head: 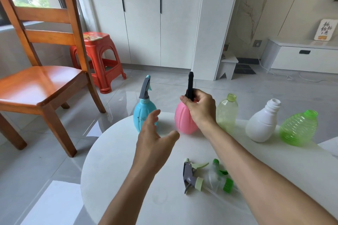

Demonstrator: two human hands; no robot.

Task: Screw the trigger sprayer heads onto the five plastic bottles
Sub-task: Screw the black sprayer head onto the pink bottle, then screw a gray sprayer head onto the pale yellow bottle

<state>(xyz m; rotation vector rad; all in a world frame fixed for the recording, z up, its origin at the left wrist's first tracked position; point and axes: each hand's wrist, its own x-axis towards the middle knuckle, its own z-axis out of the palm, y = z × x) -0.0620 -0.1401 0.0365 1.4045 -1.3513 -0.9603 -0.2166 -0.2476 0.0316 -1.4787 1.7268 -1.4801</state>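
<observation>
Five bottles stand in a row along the far edge of the round white table (117,179). The blue bottle (141,117) at the left carries a grey sprayer head (145,87). My right hand (200,107) is shut on a black sprayer head (190,86) that sits on the neck of the pink bottle (182,120). My left hand (155,137) hovers open between the blue and pink bottles, touching neither. The pale green bottle (226,111), the white bottle (263,124) and the ribbed green bottle (298,128) have bare necks. A grey and pale green sprayer head (192,175) and a clear and green one (222,179) lie near me.
A wooden chair (42,82) stands left of the table, with a red plastic stool (98,56) behind it. White cabinets (144,23) line the far wall across a grey tiled floor.
</observation>
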